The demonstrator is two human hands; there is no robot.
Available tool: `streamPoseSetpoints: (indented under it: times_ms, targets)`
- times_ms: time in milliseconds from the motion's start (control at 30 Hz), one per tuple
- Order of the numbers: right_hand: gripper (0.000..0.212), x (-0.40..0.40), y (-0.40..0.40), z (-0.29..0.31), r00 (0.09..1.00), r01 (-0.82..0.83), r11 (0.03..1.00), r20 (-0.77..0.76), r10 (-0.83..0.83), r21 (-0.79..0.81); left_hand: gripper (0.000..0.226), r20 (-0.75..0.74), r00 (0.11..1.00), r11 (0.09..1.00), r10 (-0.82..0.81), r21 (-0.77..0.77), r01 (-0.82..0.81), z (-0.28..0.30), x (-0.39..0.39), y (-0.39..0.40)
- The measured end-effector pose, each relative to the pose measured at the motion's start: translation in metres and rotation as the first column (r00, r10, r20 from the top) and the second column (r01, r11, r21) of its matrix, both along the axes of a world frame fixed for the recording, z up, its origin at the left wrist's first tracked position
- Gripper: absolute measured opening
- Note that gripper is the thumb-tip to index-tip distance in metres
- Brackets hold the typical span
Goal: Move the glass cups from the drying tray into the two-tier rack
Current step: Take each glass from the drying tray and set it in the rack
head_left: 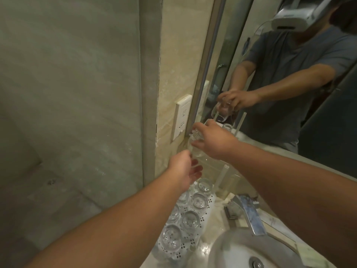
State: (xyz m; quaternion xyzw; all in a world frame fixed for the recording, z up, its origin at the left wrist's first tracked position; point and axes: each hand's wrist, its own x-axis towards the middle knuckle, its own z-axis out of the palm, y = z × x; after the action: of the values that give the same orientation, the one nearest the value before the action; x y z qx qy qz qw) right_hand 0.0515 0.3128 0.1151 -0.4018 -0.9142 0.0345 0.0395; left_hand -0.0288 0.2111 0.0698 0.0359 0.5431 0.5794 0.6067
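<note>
Several glass cups (190, 221) stand upside down on the white perforated drying tray (209, 202) beside the sink (228, 248). We see the right hand (213, 141) gripping one glass cup (196, 137) above the clear two-tier rack (222, 171); the left hand (184, 169) hovers just below, fingers relaxed, holding nothing.

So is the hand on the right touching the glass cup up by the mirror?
Touching. In the head view the right hand has its fingers curled over the top of a glass cup, holding it beside the mirror's edge. The left hand hangs below, holding nothing.
</note>
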Motion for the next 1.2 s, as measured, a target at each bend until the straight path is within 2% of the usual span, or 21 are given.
streamPoseSetpoints:
  times_ms: [67,133,267,400,700,867,933,1067,1200]
  targets:
    - [0.049,0.006,-0.013,0.010,1.000,0.001,1.000,-0.017,0.000,0.015,0.034,0.163,0.986,1.000,-0.028,0.017,0.026,0.007,0.006,-0.007]
    - [0.049,0.013,-0.026,0.019,1.000,-0.009,1.000,-0.029,0.009,0.021,0.050,0.262,0.964,0.998,-0.055,0.025,0.050,0.013,0.012,-0.014]
    - [0.048,0.024,-0.051,0.031,0.997,-0.034,0.999,-0.061,0.037,0.043,0.073,0.356,0.933,0.999,-0.053,0.028,0.047,0.022,0.024,-0.029]
    - [0.046,0.035,-0.074,0.036,0.994,-0.061,0.995,-0.083,0.068,0.082,0.088,0.437,0.895,0.994,-0.093,0.094,0.057,0.029,0.033,-0.044]
    - [0.044,0.065,-0.112,0.038,0.989,-0.088,0.983,-0.105,0.106,0.163,0.082,0.469,0.874,0.987,-0.129,0.145,0.068,0.040,0.051,-0.071]
    - [0.047,0.080,-0.125,0.031,0.990,-0.049,0.975,-0.122,0.077,0.217,0.090,0.428,0.884,0.978,-0.185,0.168,0.123,0.042,0.053,-0.072]
    - [0.047,0.086,-0.130,0.025,0.982,-0.006,0.974,-0.180,0.048,0.228,0.086,0.416,0.886,0.974,-0.206,0.178,0.143,0.044,0.053,-0.071]
    - [0.046,0.095,-0.141,0.006,0.927,0.113,0.981,-0.373,-0.047,0.156,0.062,0.347,0.908,0.958,-0.234,0.240,0.155,0.055,0.054,-0.071]
    - [0.057,0.102,-0.148,-0.005,0.817,0.167,0.983,-0.568,-0.097,0.072,0.048,0.221,0.955,0.956,-0.198,0.257,0.140,0.059,0.062,-0.067]
